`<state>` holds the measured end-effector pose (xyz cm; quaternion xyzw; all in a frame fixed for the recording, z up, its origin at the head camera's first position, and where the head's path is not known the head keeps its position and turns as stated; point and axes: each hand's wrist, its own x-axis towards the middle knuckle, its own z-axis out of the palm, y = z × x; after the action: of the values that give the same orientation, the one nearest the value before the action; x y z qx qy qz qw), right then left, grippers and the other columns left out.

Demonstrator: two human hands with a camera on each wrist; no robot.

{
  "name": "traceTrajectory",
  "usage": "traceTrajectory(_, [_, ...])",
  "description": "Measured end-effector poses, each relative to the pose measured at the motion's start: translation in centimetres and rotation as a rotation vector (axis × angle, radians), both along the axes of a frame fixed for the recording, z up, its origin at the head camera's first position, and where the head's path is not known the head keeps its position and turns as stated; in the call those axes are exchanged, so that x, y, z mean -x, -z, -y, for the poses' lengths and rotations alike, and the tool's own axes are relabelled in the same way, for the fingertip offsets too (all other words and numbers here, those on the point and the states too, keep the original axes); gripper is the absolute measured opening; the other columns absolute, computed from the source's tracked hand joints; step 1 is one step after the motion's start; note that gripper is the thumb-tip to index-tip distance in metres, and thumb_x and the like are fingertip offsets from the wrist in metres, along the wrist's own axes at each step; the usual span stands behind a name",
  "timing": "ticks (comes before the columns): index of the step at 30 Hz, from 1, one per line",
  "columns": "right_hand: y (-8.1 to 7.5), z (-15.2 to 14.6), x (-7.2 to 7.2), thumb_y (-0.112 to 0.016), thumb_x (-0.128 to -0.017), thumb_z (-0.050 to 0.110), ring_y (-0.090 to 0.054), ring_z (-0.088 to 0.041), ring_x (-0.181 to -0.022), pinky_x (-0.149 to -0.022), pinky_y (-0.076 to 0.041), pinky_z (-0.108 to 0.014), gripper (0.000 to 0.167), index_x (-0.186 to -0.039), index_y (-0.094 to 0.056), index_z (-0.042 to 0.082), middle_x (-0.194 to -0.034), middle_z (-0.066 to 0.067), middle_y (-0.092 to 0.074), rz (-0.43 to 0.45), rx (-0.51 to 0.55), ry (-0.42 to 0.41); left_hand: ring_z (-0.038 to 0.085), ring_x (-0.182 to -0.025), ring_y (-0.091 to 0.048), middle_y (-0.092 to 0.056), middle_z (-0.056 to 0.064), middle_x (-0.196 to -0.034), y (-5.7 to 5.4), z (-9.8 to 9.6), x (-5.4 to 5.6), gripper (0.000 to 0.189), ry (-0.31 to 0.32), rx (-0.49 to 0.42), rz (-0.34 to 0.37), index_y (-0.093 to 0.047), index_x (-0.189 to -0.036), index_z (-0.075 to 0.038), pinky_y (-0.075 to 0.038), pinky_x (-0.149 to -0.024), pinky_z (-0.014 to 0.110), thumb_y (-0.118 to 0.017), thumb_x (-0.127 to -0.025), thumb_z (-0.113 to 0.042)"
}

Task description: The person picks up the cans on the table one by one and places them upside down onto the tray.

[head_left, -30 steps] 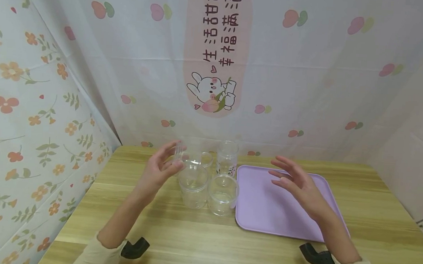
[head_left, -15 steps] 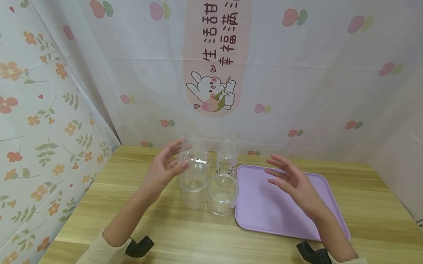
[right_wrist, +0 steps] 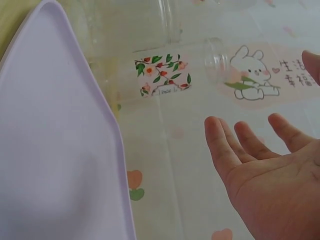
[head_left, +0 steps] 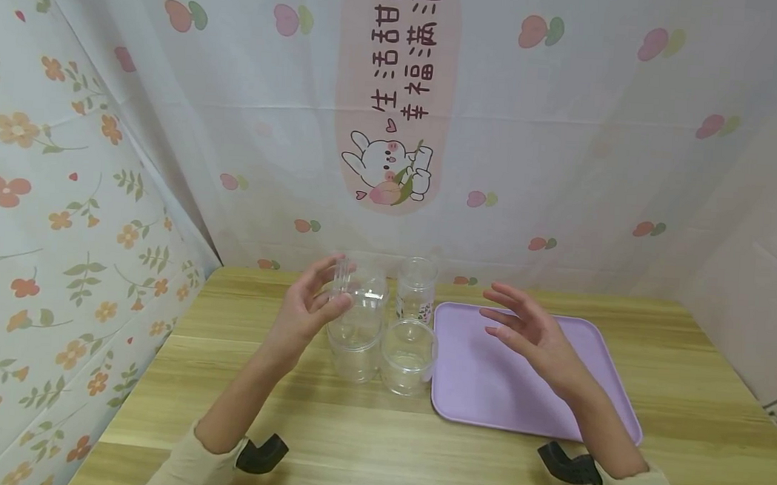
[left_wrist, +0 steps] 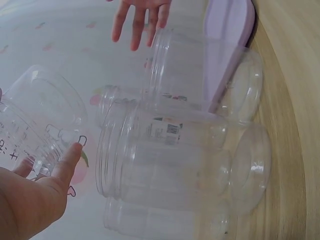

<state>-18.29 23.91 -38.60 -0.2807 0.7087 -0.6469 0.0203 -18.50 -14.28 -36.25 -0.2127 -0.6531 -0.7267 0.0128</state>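
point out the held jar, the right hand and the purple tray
Held jar (left_wrist: 47,107): left wrist view, on its clear body
Right hand (head_left: 538,339): head view, on the middle of the hand
Purple tray (head_left: 483,382): head view, on its bare flat base

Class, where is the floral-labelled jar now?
In the head view, the floral-labelled jar stands just left of the lilac tray, behind another clear jar.

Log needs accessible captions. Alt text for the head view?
A person's left hand holds a clear jar near other clear jars standing on a wooden table. The right hand, holding nothing, hovers over a lilac tray; patterned cloth hangs behind.
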Motion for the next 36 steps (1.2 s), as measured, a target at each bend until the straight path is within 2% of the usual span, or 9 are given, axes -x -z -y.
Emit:
traceTrajectory(8, [-0.1, 0.7, 0.1, -0.057, -0.101, -0.006, -0.045, -0.045, -0.134, -0.102, -0.047, -0.044, 0.061, -0.156, -0.035, 0.006, -0.152, -0.019, -0.041, -0.002, 0.013, -0.005, 0.037, -0.129, -0.054, -0.047, 0.013, -0.150, -0.1, -0.1, -0.1, 0.067, 0.009, -0.025, 0.001, -0.039, -0.154, -0.008, -0.051, -0.100, 0.039, -0.069, -0.094, -0.012])
traceTrajectory(16, [0.0, 1.3, 0.0, -0.058, -0.101, -0.004, -0.049, -0.037, -0.133, -0.101, -0.049, -0.039, 0.061, -0.156, -0.036, 0.008, -0.153, -0.018, -0.041, 0.011, -0.003, 0.000, 0.037, -0.129, -0.054, -0.046, 0.017, -0.150, -0.2, -0.5, -0.3, 0.068, 0.024, -0.050, 0.006, -0.038, -0.154, -0.008, -0.050, -0.101, 0.040, -0.070, -0.094, -0.013])
traceTrajectory(27, [-0.2, 1.9, -0.1, -0.058, -0.101, -0.003, -0.042, -0.050, -0.134, -0.102, -0.048, -0.040, 0.061, -0.156, -0.030, 0.000, -0.153, -0.018, -0.040, 0.018, 0.005, -0.018, 0.038, -0.130, -0.053, -0.047, 0.017, -0.149, -0.1, -0.7, -0.4, 0.066, 0.025, -0.055, 0.005, -0.039, -0.154, -0.011, -0.049, -0.101, 0.041, -0.069, -0.095, -0.012])
traceTrajectory(36, [-0.3, 2.1, -0.1, -0.058, -0.101, -0.004, -0.043, -0.045, -0.135, -0.103, -0.047, -0.041, 0.063, -0.156, -0.028, -0.002, -0.153, -0.019, -0.040, 0.007, 0.004, -0.029, 0.043, -0.132, -0.050, -0.044, 0.021, -0.150, 0.1, -0.9, -0.4, 0.069, 0.032, -0.060, 0.003, -0.038, -0.154, -0.008, -0.050, -0.101, 0.041, -0.071, -0.094, -0.014])
